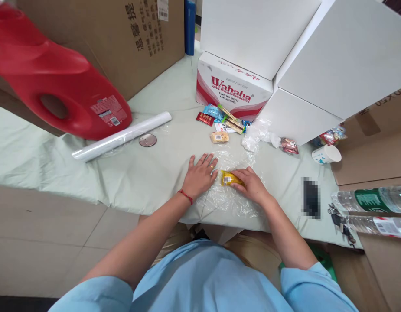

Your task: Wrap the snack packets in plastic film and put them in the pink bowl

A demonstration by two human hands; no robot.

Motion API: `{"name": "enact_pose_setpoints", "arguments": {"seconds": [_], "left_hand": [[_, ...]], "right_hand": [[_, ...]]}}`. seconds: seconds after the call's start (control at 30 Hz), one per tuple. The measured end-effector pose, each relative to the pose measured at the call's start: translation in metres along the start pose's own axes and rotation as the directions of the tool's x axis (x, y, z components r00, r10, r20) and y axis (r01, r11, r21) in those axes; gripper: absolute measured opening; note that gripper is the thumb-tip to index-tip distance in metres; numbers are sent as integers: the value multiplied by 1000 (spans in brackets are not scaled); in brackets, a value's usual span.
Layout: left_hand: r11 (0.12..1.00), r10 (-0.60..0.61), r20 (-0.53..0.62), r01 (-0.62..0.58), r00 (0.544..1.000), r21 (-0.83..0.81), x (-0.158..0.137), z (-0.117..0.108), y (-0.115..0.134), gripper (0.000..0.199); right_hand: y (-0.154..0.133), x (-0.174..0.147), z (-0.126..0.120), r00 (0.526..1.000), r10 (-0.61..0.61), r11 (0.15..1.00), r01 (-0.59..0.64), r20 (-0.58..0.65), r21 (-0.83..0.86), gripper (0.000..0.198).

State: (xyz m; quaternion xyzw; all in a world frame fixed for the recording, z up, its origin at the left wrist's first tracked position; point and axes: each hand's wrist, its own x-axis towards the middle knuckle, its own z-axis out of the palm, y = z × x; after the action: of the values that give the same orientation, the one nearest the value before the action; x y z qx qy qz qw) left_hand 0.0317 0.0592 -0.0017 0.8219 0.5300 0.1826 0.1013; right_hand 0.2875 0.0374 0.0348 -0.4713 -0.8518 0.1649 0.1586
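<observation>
A sheet of clear plastic wrap [231,203] lies crinkled on the cloth-covered table in front of me. My right hand [250,184] grips a small yellow snack packet [226,178] from its right side, with the packet resting on the wrap. Flat at the wrap's left edge lies my left hand [200,175], fingers spread and holding nothing. Just beyond the hands sits a tan wrapped snack [219,137]. Behind it is a pile with a red packet [205,118], a blue packet [213,111] and several narrow sticks.
At left, a roll of plastic film [122,136] lies by a round metal disc [147,140] and a large red jug [63,82]. A Wahaha carton [233,89] stands behind the snacks. On the right are a paper cup [326,154], water bottles [372,200] and keys [341,225].
</observation>
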Motion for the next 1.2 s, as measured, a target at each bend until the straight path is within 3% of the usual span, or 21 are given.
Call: {"name": "enact_pose_setpoints", "arguments": {"seconds": [0.2, 0.4, 0.57, 0.67, 0.77, 0.87, 0.93, 1.03, 1.13, 1.2], "left_hand": [[1000, -5, -6, 5, 1000, 6, 1, 1, 0, 51], [1000, -2, 17, 1, 1000, 11, 0, 0, -2, 52], [998, -43, 31, 44, 999, -40, -3, -2, -4, 56], [996, -59, -58, 55, 997, -76, -11, -7, -5, 57], [993, 72, -138, -84, 988, -83, -25, -17, -9, 51], [924, 348, -11, -344, 938, -168, -41, -24, -23, 53], [867, 461, 120, -417, 879, -274, -48, -27, -36, 56], [846, 471, 210, -372, 857, -383, -53, -30, -54, 47], [834, 436, 210, -306, 875, -459, -49, -35, -60, 27], [835, 361, 223, -208, 905, -510, -43, -40, -58, 26]], "right_hand": [[4, 0, 8, 979, 116, 993, -119, -168, -8, 45], [5, -8, 15, 983, 150, 989, -150, -108, 7, 47], [-4, -59, 5, 941, 202, 977, -174, -273, 123, 44], [-14, -101, 3, 944, 170, 983, -142, -284, 115, 40], [-21, -133, 7, 953, 146, 988, -125, -264, 92, 50], [-23, -145, 17, 954, 152, 987, -134, -260, 86, 52], [-21, -143, 22, 952, 138, 989, -119, -272, 84, 38], [-17, -130, 24, 954, 100, 992, -75, -282, 99, 20], [-14, -112, 13, 961, 49, 985, -1, -271, 174, 19], [-9, -97, -1, 971, 29, 965, 35, -237, 262, 18]]}}
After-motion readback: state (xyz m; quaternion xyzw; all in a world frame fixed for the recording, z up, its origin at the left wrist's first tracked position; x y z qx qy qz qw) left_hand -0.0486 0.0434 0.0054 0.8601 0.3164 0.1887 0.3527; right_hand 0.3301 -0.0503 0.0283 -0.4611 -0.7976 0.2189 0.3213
